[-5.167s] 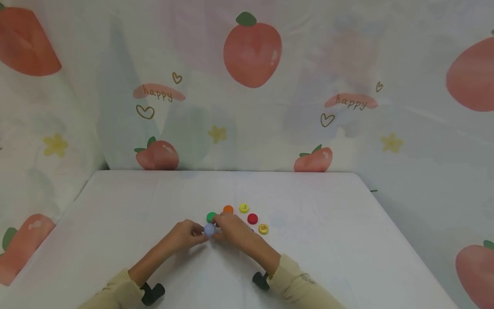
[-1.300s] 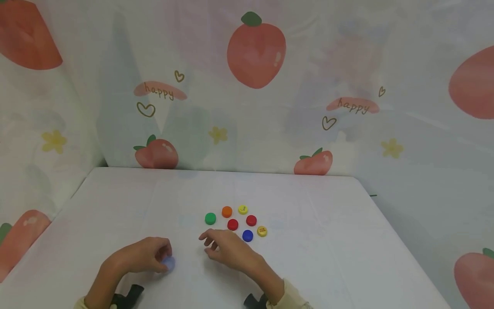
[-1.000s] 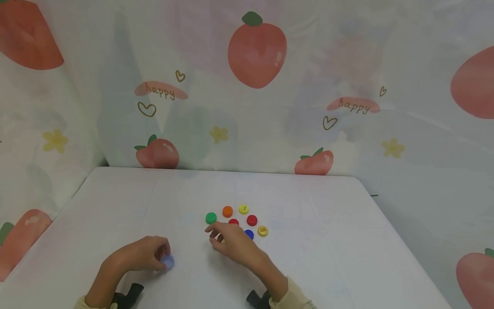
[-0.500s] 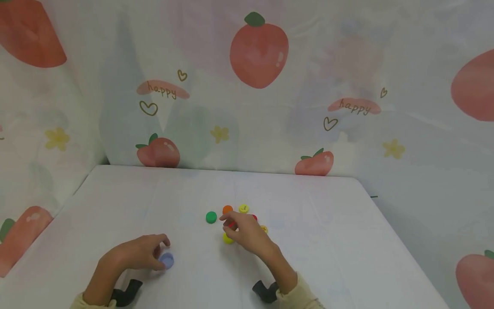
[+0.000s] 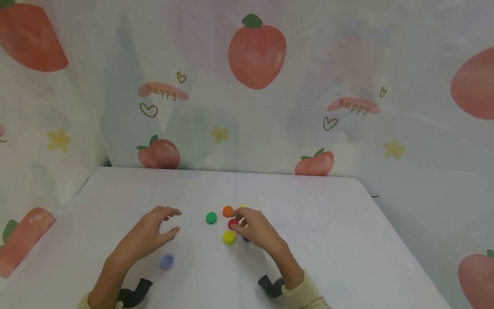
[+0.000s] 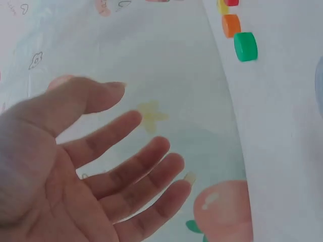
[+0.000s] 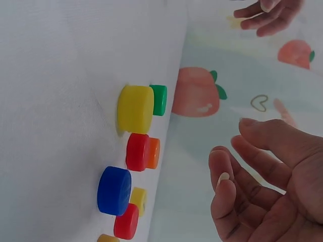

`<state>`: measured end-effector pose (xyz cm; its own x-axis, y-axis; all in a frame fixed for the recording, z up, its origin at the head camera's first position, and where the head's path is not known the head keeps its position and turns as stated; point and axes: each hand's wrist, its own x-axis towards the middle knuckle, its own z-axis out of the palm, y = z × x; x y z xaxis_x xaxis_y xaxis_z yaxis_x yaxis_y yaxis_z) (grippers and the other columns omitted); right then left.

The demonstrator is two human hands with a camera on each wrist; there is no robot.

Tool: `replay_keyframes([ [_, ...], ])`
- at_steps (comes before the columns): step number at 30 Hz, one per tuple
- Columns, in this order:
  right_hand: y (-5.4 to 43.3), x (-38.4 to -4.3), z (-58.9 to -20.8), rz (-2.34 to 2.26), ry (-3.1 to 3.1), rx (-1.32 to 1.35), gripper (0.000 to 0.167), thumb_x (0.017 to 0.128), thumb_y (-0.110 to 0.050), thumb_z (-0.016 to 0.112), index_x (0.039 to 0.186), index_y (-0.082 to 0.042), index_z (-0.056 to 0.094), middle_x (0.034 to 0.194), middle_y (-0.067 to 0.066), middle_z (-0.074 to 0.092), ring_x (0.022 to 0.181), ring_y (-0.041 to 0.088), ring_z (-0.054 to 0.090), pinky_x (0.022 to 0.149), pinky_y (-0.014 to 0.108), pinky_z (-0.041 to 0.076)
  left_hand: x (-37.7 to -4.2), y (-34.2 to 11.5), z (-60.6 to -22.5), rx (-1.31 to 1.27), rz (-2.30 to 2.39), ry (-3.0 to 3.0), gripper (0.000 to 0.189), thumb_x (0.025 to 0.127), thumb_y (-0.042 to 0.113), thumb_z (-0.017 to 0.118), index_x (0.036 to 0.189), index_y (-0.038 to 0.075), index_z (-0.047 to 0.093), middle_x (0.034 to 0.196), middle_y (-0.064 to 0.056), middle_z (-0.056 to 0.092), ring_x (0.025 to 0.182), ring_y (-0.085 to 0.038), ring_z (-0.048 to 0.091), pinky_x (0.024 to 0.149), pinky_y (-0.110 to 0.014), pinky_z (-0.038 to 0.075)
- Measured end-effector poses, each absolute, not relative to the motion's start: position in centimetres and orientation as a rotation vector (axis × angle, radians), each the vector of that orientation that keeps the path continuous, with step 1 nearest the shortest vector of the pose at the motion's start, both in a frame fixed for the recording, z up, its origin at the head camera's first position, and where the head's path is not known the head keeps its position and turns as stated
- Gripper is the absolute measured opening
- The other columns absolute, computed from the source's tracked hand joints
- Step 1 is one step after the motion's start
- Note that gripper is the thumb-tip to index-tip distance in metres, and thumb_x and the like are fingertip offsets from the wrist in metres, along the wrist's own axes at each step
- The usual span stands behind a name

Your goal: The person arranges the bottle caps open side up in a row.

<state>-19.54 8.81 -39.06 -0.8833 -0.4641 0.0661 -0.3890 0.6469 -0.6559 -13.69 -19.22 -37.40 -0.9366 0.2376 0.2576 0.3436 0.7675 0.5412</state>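
Observation:
A light blue bottle cap (image 5: 167, 261) lies hollow side up on the table, below my left hand (image 5: 148, 231). That hand is raised, fingers spread and holding nothing; its bare palm shows in the left wrist view. My right hand (image 5: 256, 227) hovers over a cluster of bottle caps, its fingers loosely bent with nothing between them. Near its fingertips are a red cap (image 5: 233, 224), a yellow cap (image 5: 229, 237) and an orange cap (image 5: 228, 211). A green cap (image 5: 211, 218) lies left of them. The blue cap (image 7: 114, 190) is mostly hidden by this hand in the head view.
The white table (image 5: 332, 240) runs back to a cloth backdrop (image 5: 270, 128) printed with fruit. In the right wrist view, another red cap (image 7: 126, 222) and a second yellow cap (image 7: 139, 200) stand beyond the blue one. Black wrist cameras (image 5: 135, 292) hang under both wrists.
Both hands were at the light blue cap earlier; my left hand then brought it nearer on the left, let go and rose away. My right hand has shifted right over the cluster, uncovering the yellow cap.

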Motion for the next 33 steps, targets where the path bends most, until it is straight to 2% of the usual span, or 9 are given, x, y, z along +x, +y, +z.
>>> replay_keyframes([
  [7,9.1,-19.7,-39.3,-0.996,2.727,-0.655,0.03,0.086,-0.017,0.07,0.113,-0.007,0.064,0.094,-0.002,0.062,0.085,0.014,0.058,0.063,0.02,0.05,-14.0,-17.6,-37.7,-0.331,-0.997,-2.813,0.036,0.083,0.018,0.073,0.114,0.007,0.062,0.102,-0.005,0.064,0.091,-0.023,0.061,0.077,-0.039,0.052],
  [14,9.4,-19.8,-39.3,-0.952,2.725,-0.628,0.028,0.085,-0.016,0.071,0.111,-0.008,0.064,0.095,0.001,0.062,0.083,0.014,0.056,0.063,0.021,0.05,-15.1,-15.3,-38.4,-0.235,-1.078,-2.875,0.037,0.081,0.021,0.075,0.114,0.011,0.062,0.1,-0.004,0.064,0.092,-0.023,0.061,0.076,-0.037,0.052],
  [24,9.6,-20.1,-39.7,-0.913,2.731,-0.64,0.026,0.084,-0.016,0.072,0.109,-0.009,0.066,0.092,0.001,0.062,0.08,0.014,0.055,0.064,0.022,0.049,-16.1,-12.2,-40.0,-0.178,-1.134,-2.944,0.032,0.079,0.018,0.077,0.107,0.009,0.065,0.092,-0.007,0.065,0.077,-0.017,0.058,0.063,-0.029,0.052],
  [33,9.5,-20.3,-40.6,-0.943,2.667,-0.603,0.023,0.083,-0.012,0.072,0.105,-0.008,0.067,0.087,-0.002,0.059,0.081,0.016,0.055,0.067,0.026,0.05,-16.6,-10.9,-40.6,-0.188,-1.118,-3.022,0.031,0.08,0.016,0.075,0.109,0.007,0.065,0.091,-0.006,0.064,0.079,-0.019,0.058,0.063,-0.03,0.053],
])
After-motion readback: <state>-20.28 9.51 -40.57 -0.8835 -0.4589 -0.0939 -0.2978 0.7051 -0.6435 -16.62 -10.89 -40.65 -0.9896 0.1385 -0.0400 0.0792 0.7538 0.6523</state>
